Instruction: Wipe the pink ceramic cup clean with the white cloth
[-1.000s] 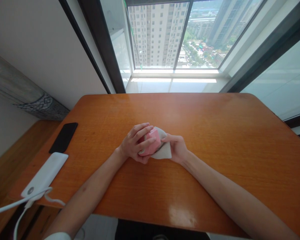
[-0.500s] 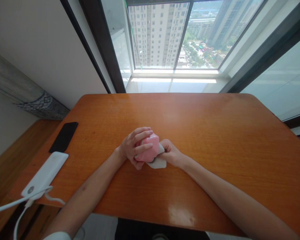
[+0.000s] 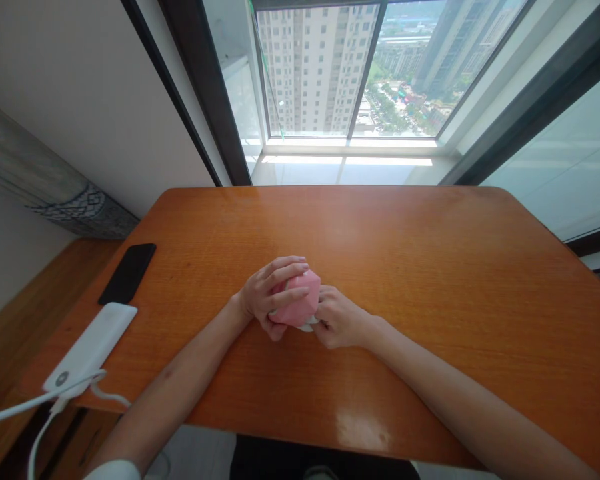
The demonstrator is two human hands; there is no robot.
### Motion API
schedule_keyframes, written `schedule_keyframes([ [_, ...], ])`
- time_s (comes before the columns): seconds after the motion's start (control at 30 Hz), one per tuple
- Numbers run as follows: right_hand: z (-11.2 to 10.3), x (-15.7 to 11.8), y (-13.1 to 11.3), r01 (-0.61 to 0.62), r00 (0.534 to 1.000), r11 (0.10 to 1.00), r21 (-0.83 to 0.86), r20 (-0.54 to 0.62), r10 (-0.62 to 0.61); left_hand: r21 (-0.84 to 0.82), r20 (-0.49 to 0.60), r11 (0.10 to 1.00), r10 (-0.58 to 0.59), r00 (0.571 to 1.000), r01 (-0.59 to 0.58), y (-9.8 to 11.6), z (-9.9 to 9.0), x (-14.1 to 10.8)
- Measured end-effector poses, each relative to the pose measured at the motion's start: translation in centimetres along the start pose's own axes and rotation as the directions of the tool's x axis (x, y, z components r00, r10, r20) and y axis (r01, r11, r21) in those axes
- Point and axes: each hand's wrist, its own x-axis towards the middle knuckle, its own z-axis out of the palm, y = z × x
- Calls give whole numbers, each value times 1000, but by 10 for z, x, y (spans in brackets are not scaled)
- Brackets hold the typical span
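My left hand (image 3: 275, 293) is wrapped round a small pink faceted object (image 3: 305, 300), its fingers lying over the top and side. What kind of thing it is I cannot make out. At its lower right, a bit of a thin white sheet (image 3: 309, 327), like a cloth or tissue, shows against the pink surface. My right hand (image 3: 339, 317) is closed at the object's right side, fingers curled in against it and over the white sheet. Most of the sheet is hidden by that hand and the pink object.
The wooden table (image 3: 430, 280) extends to a window (image 3: 350, 73) at the back. On the left lie a black phone (image 3: 127, 273) and a white power bank (image 3: 91, 347) with white cables (image 3: 35, 403) trailing off the edge. A curtain (image 3: 55, 180) hangs at far left.
My right hand has closed further and moved slightly lower against the pink object. Much less of the white sheet shows. The left hand keeps its hold, almost in place.
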Motion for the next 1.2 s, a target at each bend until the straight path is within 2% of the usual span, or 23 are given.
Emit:
schedule_keyframes([
  [0.13, -1, -1, -2, 34, 998, 986, -166, 52, -25, -19, -6, 1000, -9, 1000, 9, 0, 0, -1],
  [0.27, 2, -1, -1, 8, 994, 980, -200, 110, 14, -22, -14, 1000, -21, 1000, 21, 0, 0, 1],
  [0.33, 5, -1, 2, 17, 999, 980, -196, 52, -7, -22, -22, 1000, -19, 1000, 18, 1, 1, 3],
  [0.47, 10, 2, 7, 84, 981, 975, -203, -156, -117, -38, -58, 998, -43, 997, 40, 2, 2, 8],
  [0.53, 10, 3, 5, 89, 970, 981, -170, -211, -125, -49, -77, 997, -61, 995, 57, 2, 3, 9],
  [0.6, 10, 4, 2, 62, 967, 996, -59, -244, -75, -50, -77, 996, -81, 994, 77, 2, 3, 10],
  [0.67, 9, 4, -1, -54, 965, 981, 187, -242, 100, -40, -60, 994, -102, 993, 99, 0, 3, 11],
  [0.7, 8, 3, -2, -153, 951, 922, 355, -202, 235, -33, -51, 994, -103, 993, 101, 0, 3, 11],
  [0.73, 6, 3, -2, -271, 917, 808, 523, -115, 382, -25, -38, 995, -98, 994, 97, -2, 3, 11],
  [0.8, 1, 2, 1, -477, 781, 453, 753, 127, 612, -16, -6, 997, -74, 997, 74, -3, 2, 11],
  [0.87, -6, 3, 6, -518, 659, 113, 848, 312, 685, -14, 34, 998, -58, 998, 59, -5, 1, 10],
  [0.9, -10, 4, 8, -490, 627, -12, 872, 362, 690, -14, 50, 998, -61, 997, 62, -5, 1, 10],
  [0.93, -14, 5, 11, -442, 614, -105, 891, 386, 688, -13, 62, 997, -69, 996, 70, -6, 1, 9],
  [0.97, -17, 6, 13, -391, 613, -172, 904, 395, 684, -12, 72, 997, -77, 994, 78, -6, 1, 8],
  [1.03, -19, 7, 16, -323, 623, -246, 914, 401, 672, -14, 90, 996, -86, 992, 87, -7, 1, 7],
  [1.2, -12, 2, 18, -321, 641, -281, 904, 426, 639, 8, 80, 999, -36, 996, 35, -9, 3, 4],
])
